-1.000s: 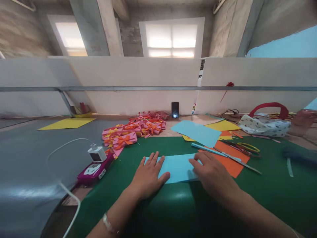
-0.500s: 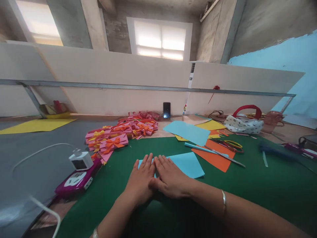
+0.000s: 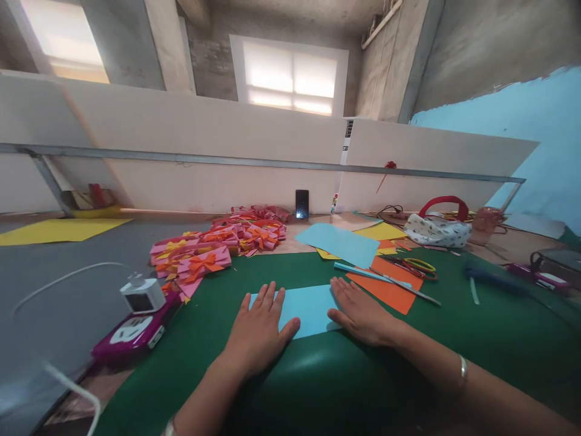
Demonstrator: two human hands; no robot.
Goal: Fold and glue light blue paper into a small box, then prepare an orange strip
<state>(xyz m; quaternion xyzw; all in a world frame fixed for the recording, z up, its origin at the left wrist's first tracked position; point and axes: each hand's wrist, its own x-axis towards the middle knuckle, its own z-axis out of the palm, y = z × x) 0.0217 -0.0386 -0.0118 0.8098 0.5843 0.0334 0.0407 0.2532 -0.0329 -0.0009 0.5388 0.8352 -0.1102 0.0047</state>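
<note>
Hands slid apart since a moment ago, so now my left hand [image 3: 258,327] and right hand [image 3: 361,312] lie flat and open, pinning each end of the blue paper [image 3: 306,309] between them on the counter [image 3: 454,339], gripping nothing.

No text, label or number is legible anywhere; the markings on the white strip [image 3: 347,130] are blurred

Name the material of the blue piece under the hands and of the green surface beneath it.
Blue sheet: seemingly matte craft paper, thin, lying flat with crisp straight edges under the left hand and right hand. Green table cover: probably vinyl or leatherette, smooth, glossy highlight at the rounded front edge.
</note>
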